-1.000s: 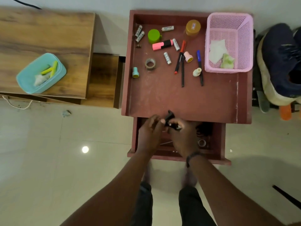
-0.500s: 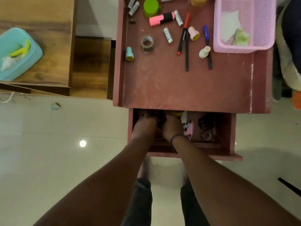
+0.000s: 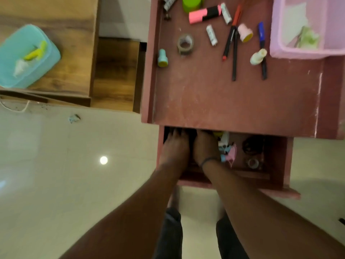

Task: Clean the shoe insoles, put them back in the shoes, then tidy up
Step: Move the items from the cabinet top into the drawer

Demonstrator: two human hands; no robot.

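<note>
I judge tidying underway: both hands, left hand (image 3: 174, 146) and right hand (image 3: 205, 146), reach into the drawer (image 3: 276, 165); grip indiscernible, fingertips hidden. Next: withdraw, shut drawer.

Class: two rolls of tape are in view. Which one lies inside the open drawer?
The small pale roll at the drawer's right end; the other, brownish roll lies on the tabletop.

Pink basket (image 3: 298, 53), teal tub (image 3: 11, 53), maroon table (image 3: 205, 101).
</note>
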